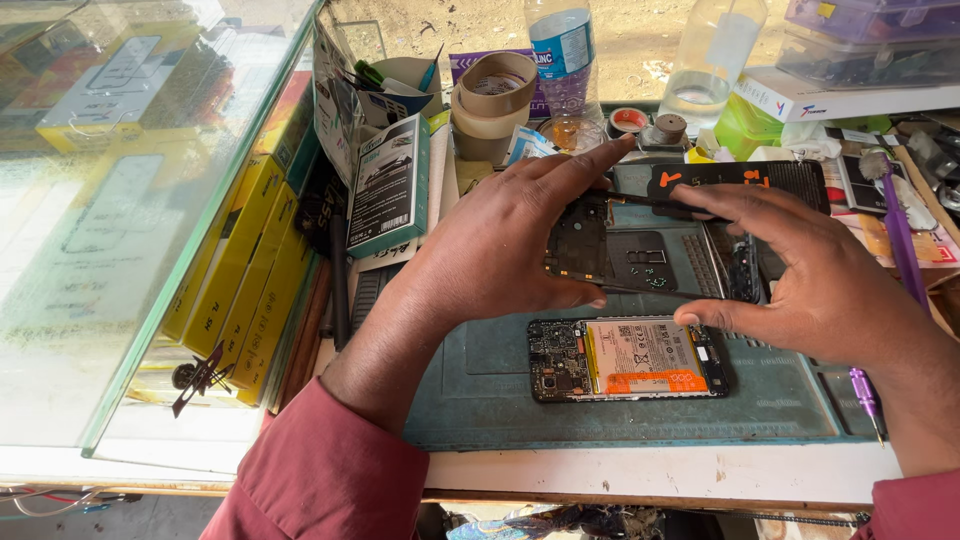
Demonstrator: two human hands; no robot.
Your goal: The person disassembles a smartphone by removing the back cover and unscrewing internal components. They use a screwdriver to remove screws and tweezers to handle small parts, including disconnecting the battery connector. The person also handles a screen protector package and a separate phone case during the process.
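Note:
Both my hands hold a black phone back frame (pixel 622 256) level, just above a teal work mat (pixel 480 400). My left hand (pixel 500 240) grips the frame's left end, thumb under it and forefinger stretched along its far edge. My right hand (pixel 810 270) clasps the right end, its fingers curled over the top. Below the frame, an opened phone (pixel 640 357) lies flat on the mat, with its circuit board and its white and orange battery showing. My right thumb hovers close to the phone's upper right corner.
A glass counter (pixel 120 200) fills the left side, with yellow boxes (pixel 245 270) stacked beside it. Tape rolls (pixel 495 95), a plastic bottle (pixel 565 50) and small boxes (pixel 390 185) crowd the back. A purple screwdriver (pixel 865 395) lies at the mat's right edge.

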